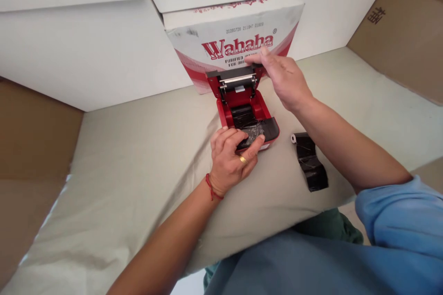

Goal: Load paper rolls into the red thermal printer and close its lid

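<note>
A small red and black printer [224, 115] stands on the cloth with its lid [238, 84] raised, showing a metal bar and a roller inside. In its bay lies a roll of black film [242, 113], and the film's loose end stretches over the front edge. My left hand [230, 154] holds that film down at the front, thumb and fingers pressing on it. At the lid's upper right corner is my right hand [285, 76], gripping it; some of its fingertips are hidden behind the lid. Another roll of black film [311, 161], partly unwound, lies to the right.
A white and red Wahaha carton [238, 32] stands right behind the printer. White boxes [86, 55] form a wall at the back. Brown cardboard [401, 32] stands at the right and more brown cardboard [34, 156] at the left. A beige cloth [138, 147] covers the surface.
</note>
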Available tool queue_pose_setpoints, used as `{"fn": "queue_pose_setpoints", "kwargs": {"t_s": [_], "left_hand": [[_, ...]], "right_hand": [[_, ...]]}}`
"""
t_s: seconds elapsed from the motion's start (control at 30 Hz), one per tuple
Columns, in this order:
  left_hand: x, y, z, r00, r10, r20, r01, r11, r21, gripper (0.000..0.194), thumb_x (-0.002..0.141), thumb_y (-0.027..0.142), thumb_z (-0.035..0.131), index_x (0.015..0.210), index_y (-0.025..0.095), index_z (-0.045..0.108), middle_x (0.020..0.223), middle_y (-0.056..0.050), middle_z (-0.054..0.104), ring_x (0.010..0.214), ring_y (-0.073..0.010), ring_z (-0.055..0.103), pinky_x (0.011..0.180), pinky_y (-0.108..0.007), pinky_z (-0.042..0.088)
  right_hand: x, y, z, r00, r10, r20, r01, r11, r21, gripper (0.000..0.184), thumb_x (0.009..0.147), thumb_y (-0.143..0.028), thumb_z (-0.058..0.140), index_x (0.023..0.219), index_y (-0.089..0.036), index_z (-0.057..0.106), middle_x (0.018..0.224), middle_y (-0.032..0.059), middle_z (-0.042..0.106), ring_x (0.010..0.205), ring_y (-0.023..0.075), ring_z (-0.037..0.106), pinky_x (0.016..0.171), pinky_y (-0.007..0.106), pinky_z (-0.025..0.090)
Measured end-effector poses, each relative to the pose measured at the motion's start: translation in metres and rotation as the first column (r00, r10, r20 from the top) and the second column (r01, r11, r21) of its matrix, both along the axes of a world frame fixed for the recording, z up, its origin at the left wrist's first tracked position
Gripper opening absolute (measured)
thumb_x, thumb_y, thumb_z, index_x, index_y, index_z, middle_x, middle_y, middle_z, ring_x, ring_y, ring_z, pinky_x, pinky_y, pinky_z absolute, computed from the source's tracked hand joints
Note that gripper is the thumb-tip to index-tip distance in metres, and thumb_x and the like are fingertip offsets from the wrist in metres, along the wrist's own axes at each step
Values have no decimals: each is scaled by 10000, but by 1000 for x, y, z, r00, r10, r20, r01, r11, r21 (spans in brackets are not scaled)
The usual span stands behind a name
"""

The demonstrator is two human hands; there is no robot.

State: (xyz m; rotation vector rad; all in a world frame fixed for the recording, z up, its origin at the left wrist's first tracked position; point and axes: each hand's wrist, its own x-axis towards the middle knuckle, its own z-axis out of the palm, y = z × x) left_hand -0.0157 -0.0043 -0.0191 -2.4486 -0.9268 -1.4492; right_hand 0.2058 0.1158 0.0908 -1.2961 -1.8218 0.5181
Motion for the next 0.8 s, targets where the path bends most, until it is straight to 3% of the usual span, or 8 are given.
{"fn": "queue_pose_setpoints", "kwargs": {"t_s": [0.13, 0.3, 0.4, 0.53, 0.63, 0.8], "left_hand": [[1, -1, 1, 998, 54, -10, -53, 997, 53, 580, 978, 169, 775, 1478, 462, 797, 1196, -57, 769, 1228, -283, 697, 1250, -527, 501], [2, -5, 2, 1000, 17, 22, -18, 999, 30, 615, 954, 149, 794, 1497, 436, 780, 1208, -54, 786, 1226, -279, 710, 1274, -510, 453], [-3, -3, 4, 999, -16, 39, 15, 1000, 25, 592, 1005, 251, 756, 1568, 430, 726, 1245, -61, 798, 1235, -294, 730, 1254, -519, 480], [-17, 8, 8, 974, -60, 218, 77, 994, -72, 597, 1134, 494, 579, 1715, 360, 613, 1553, -105, 759, 1483, -357, 687, 1340, -578, 455], [-26, 18, 8, 937, -7, 348, 103, 961, -258, 496, 1212, 468, 432, 1572, 368, 759, 1564, -51, 790, 1572, -317, 664, 1446, -588, 359], [-27, 23, 8, 882, 5, 472, 175, 925, -336, 485, 1222, 449, 429, 1297, 347, 897, 1369, -31, 868, 1444, -288, 754, 1386, -604, 489]], "right_hand": [[0, -43, -11, 998, 3, -65, 1, 998, 55, 669, 1195, -756, 455, 1259, -277, 918, 1283, 77, 913, 1297, 311, 834, 1212, 513, 637], [11, -81, -47, 982, 183, -48, -171, 966, 193, 535, 1224, -601, 500, 1221, -276, 924, 1338, 85, 919, 1393, 282, 825, 1306, 544, 585], [13, -88, -60, 978, 203, -38, -189, 955, 230, 476, 1236, -510, 490, 1304, -286, 906, 1400, 90, 901, 1466, 280, 788, 1322, 580, 574], [12, -86, -64, 969, 237, -72, -207, 935, 286, 449, 1238, -465, 500, 1312, -277, 900, 1385, 102, 905, 1445, 273, 800, 1304, 562, 592], [13, -85, -64, 968, 242, -58, -219, 938, 270, 476, 1238, -484, 479, 1324, -277, 899, 1414, 101, 895, 1468, 279, 786, 1309, 569, 588], [15, -85, -63, 967, 255, -26, -243, 944, 221, 491, 1239, -478, 457, 1331, -281, 898, 1443, 94, 885, 1484, 275, 775, 1330, 563, 567]]}}
